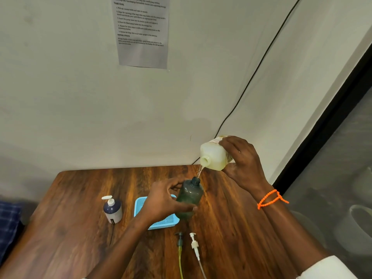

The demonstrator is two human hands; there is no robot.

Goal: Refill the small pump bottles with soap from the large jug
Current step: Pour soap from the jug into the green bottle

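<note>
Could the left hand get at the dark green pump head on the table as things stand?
Probably not yet: the left hand grips the green bottle under the stream, though the green pump head lies uncovered nearby.

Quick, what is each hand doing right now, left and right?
Left hand: grips the dark green bottle, tilted.
Right hand: holds the large jug, tipped and pouring soap.

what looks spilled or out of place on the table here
No spill shows. The soap stream falls from the tilted jug in the right hand into the green bottle, held by the left hand. Two pump heads lie loose on the table, tubes trailing; one tube looks yellow with soap.
</note>
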